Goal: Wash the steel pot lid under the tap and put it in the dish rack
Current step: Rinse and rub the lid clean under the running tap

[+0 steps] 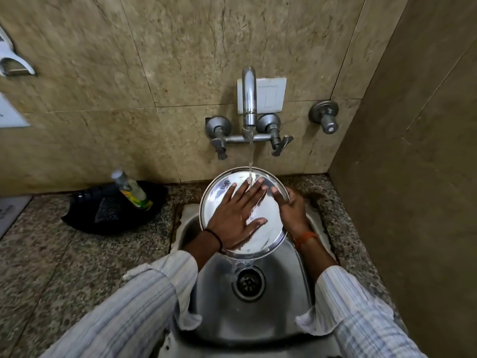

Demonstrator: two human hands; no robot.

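The round steel pot lid [219,192] is tilted over the steel sink [281,293], under a thin stream of water from the wall tap [249,96]. My left hand [236,215] lies flat on the lid's face with fingers spread, and the water lands near its fingertips. My right hand [291,210] grips the lid's right rim, thumb over the edge and fingers behind. Water runs off the lid's lower edge toward the drain [248,282]. No dish rack is in view.
A black tray [85,218] on the granite counter at left holds a soap bottle [133,191] and a dark scrubber [107,210]. Two tap handles flank the spout, with another valve [325,118] further right. A wall closes the right side.
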